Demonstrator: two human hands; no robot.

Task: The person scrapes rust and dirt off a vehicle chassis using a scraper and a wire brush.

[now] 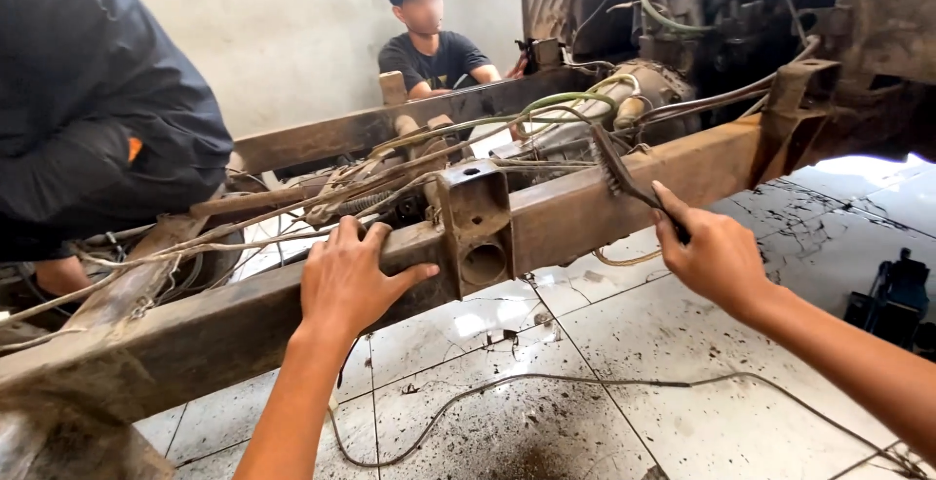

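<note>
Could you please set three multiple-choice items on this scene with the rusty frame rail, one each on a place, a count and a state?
1. Where does the left hand rest?
A. on the floor tiles
B. on top of the frame rail
C. on the engine

2. How many other people are in view beyond the frame?
A. none
B. two
C. four

3. What state is the right hand in?
A. closed on a wire brush
B. open and empty
C. holding a loose cable

Answers:
1 B, the palm lies on the rail's upper edge beside the bracket.
2 B, one faces the camera at the back, one in a dark jacket is at the left.
3 A, the fingers wrap the brush handle, with its bristles at the rail.
</note>
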